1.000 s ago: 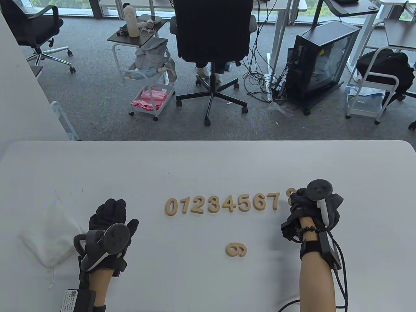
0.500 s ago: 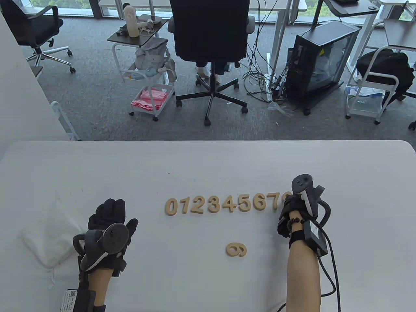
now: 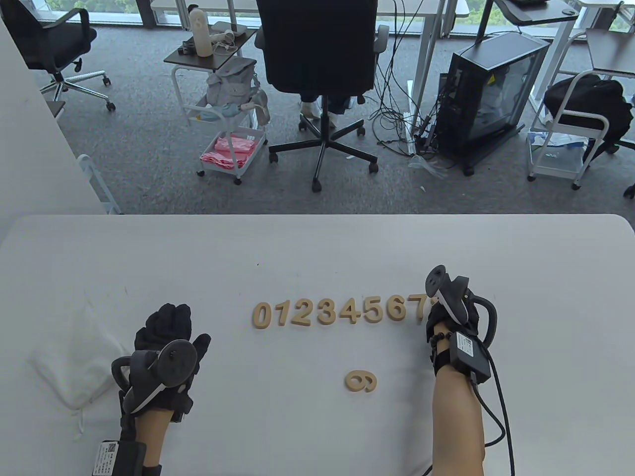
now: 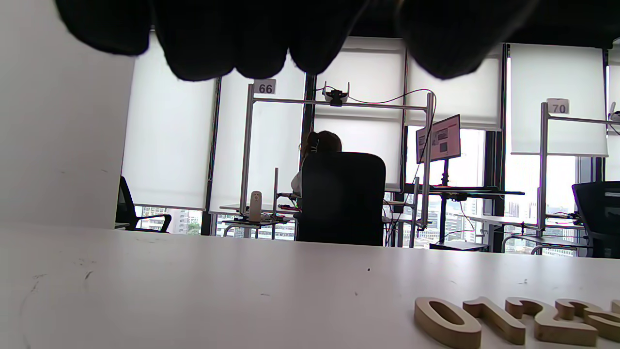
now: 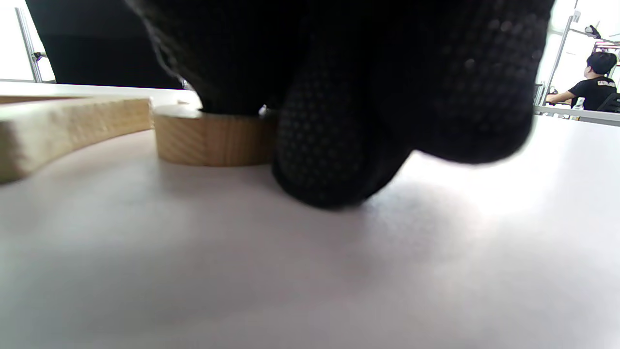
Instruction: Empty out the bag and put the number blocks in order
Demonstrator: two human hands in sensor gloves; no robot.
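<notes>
Wooden number blocks 0 to 7 (image 3: pixel 340 312) lie in a row in order at mid-table. The row's left end shows in the left wrist view (image 4: pixel 448 322). My right hand (image 3: pixel 439 310) sits at the row's right end, just right of the 7 (image 3: pixel 419 306). It covers the 8 block there. In the right wrist view its fingertips (image 5: pixel 334 160) press on and beside the 8 block (image 5: pixel 213 140), close to the 7 (image 5: pixel 72 128). The 9 block (image 3: pixel 360 382) lies alone nearer me. My left hand (image 3: pixel 166 329) rests open on the table, holding nothing.
The white cloth bag (image 3: pixel 74 367) lies flat at the left, beside my left hand. The white table (image 3: pixel 317 248) ends at a far edge, with office chairs, carts and cables on the floor beyond.
My right hand has slid left with the 8 block, from a gap right of the 7 to right beside it, and now hides the 8. The left hand has not moved.
</notes>
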